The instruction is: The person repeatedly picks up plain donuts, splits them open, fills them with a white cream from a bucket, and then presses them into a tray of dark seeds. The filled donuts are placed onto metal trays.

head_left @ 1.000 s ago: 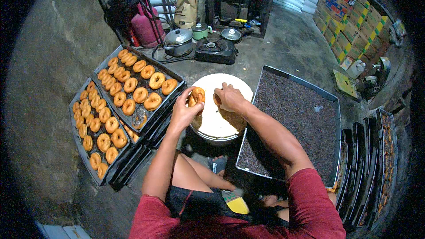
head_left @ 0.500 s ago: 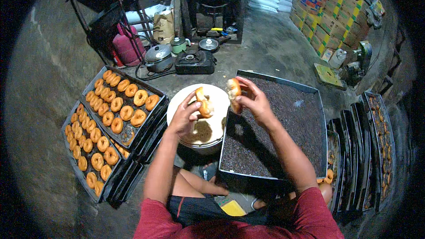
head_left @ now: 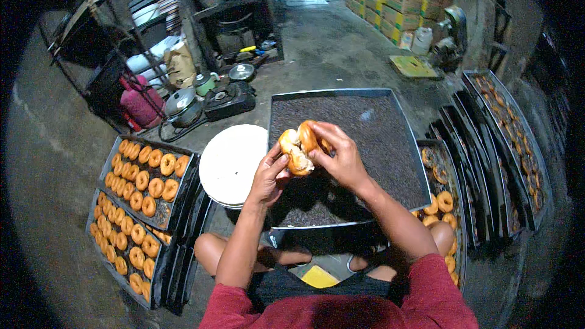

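Observation:
Two pieces of a golden-brown doughnut are in my hands, their pale, creamy insides facing each other. My left hand [head_left: 270, 175] pinches the left doughnut piece [head_left: 295, 159], which shows white on its inner side. In the fingers of my right hand [head_left: 342, 157] is the other doughnut piece [head_left: 309, 136], tilted close against the first. Both are held above a large rectangular tray of dark sprinkles [head_left: 341, 106]. Just left of the tray stands a round tub [head_left: 233, 164] with a smooth white surface. My fingers hide parts of both pieces.
Trays of ring doughnuts [head_left: 142, 180] are stacked on the left. More doughnuts [head_left: 445, 201] lie in a tray at right, beside dark trays leaning on edge [head_left: 475, 164]. Farther off are a black stove [head_left: 229, 101], a lidded pot [head_left: 182, 107], a pink gas cylinder [head_left: 141, 105] and cartons [head_left: 402, 1].
The two doughnut pieces, held apart before, are now together. My hands have moved closer to each other, from over the tub's edge to over the sprinkle tray. The view has shifted.

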### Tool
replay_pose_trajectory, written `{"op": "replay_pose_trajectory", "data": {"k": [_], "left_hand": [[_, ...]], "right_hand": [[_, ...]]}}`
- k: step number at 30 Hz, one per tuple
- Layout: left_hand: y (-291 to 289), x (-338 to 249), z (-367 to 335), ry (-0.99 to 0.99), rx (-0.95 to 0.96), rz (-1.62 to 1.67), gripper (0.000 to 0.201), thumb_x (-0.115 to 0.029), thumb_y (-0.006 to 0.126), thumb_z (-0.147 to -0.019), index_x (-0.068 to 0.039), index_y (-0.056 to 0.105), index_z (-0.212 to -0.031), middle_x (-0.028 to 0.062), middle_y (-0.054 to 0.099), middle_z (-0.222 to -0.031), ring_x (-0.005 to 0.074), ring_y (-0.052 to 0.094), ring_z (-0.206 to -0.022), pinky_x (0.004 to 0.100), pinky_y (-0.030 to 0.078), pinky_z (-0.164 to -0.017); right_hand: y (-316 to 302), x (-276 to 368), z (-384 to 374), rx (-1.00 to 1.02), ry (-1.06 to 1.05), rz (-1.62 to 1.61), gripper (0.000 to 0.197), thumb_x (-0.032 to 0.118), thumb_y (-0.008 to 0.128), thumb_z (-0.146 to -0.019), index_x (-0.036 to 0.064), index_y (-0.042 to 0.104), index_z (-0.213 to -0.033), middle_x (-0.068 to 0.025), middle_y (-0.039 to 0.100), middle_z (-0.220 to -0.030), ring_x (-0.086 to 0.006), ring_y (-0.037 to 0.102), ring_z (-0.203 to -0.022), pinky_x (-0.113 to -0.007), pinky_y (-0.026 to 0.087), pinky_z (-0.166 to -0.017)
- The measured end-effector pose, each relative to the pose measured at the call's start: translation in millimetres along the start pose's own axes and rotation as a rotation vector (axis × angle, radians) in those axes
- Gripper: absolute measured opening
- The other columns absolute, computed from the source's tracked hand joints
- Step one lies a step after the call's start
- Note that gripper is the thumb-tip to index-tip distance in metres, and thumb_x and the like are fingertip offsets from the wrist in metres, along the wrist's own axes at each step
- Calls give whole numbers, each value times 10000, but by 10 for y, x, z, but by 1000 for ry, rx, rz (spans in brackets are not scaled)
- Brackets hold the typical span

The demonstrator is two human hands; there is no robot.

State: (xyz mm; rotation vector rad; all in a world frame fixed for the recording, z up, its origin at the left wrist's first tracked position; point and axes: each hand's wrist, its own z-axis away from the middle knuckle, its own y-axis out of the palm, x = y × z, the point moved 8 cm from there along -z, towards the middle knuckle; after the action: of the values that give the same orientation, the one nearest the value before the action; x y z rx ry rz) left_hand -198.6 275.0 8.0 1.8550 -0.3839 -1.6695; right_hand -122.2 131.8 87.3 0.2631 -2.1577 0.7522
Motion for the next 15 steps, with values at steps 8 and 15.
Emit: {"op": "replay_pose_trajectory", "data": {"k": [8, 15], "left_hand": [[539, 251, -149, 159, 25, -492, 597, -131, 728, -877, -46, 495, -1419, 104, 552, -1330, 197, 596, -1147, 298, 557, -895], [1104, 233, -1, 535, 263, -1335, 669, -113, 820, -695, -111, 617, -1332, 192, 530, -1306, 371, 508, -1226, 440, 405, -1071]], "right_hand": [[-355, -562, 473, -2, 342, -344, 542, 91, 642, -898, 45, 503, -1419, -130, 564, -1368, -247, 570, -1228, -375, 442, -1055], [-785, -920, 718, -197, 517, -1148, 506, 159, 621, -950, 41, 475, -1420, -90, 597, -1317, -212, 595, -1183, -392, 471, -1025]]}}
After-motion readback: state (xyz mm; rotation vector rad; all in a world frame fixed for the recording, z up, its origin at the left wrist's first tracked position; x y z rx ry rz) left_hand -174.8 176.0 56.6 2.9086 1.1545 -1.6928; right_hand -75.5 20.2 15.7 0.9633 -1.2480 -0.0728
